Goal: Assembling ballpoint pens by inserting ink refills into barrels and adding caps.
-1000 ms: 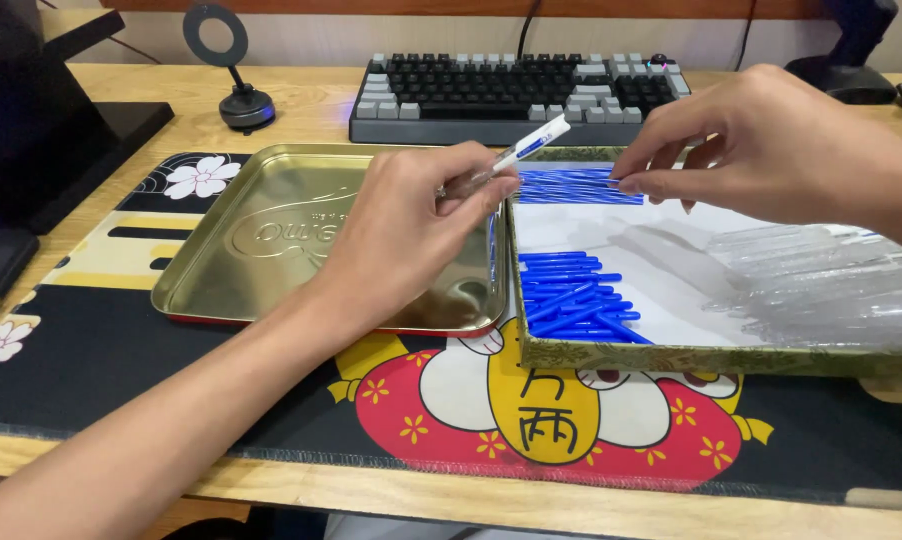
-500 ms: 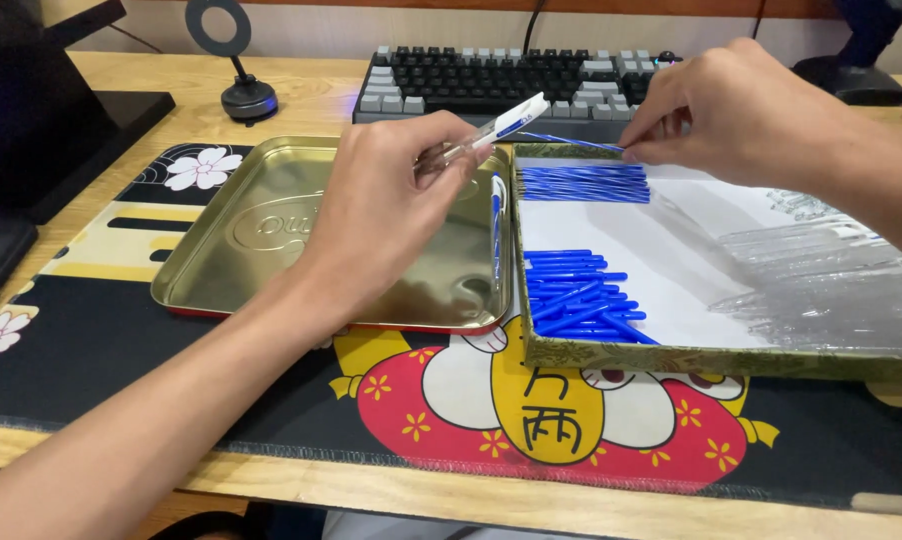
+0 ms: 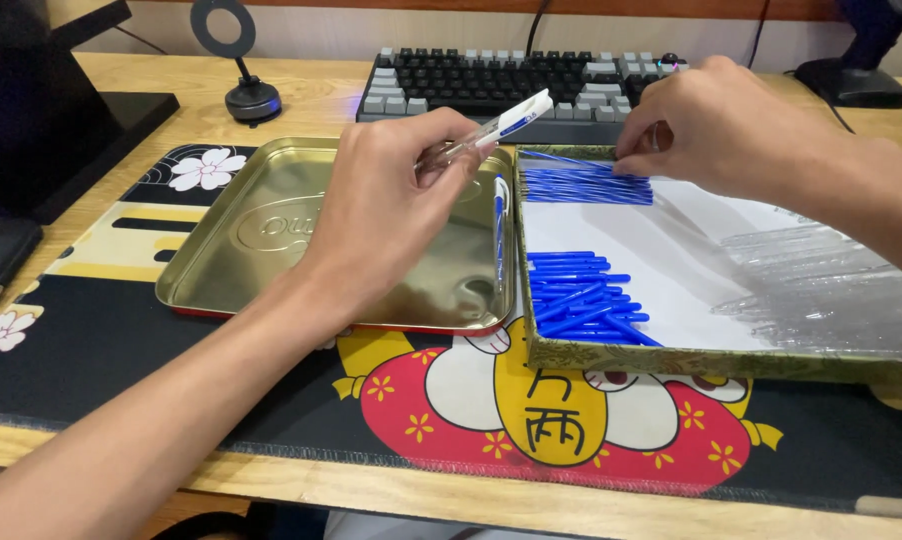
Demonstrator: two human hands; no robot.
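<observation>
My left hand [image 3: 386,205] holds a clear pen barrel with a white and blue end [image 3: 499,129], raised over the gold metal tray [image 3: 233,255]. My right hand [image 3: 721,125] reaches down to a row of blue pen refills [image 3: 583,185] at the far end of the shallow white-lined box [image 3: 671,360], fingertips pinched on them. A second heap of blue refills [image 3: 581,298] lies at the box's near left. Several clear pen barrels [image 3: 821,285] lie on the box's right side. One pen [image 3: 498,230] rests along the tray's right rim.
A keyboard [image 3: 501,85] sits behind the tray and box. A small round stand [image 3: 241,70] is at the back left, a dark monitor base [image 3: 61,130] at the far left. A patterned desk mat [image 3: 531,420] covers the wooden desk.
My left hand has lifted the pen barrel slightly and moved it left over the tray. My right hand has shifted back toward the far row of refills.
</observation>
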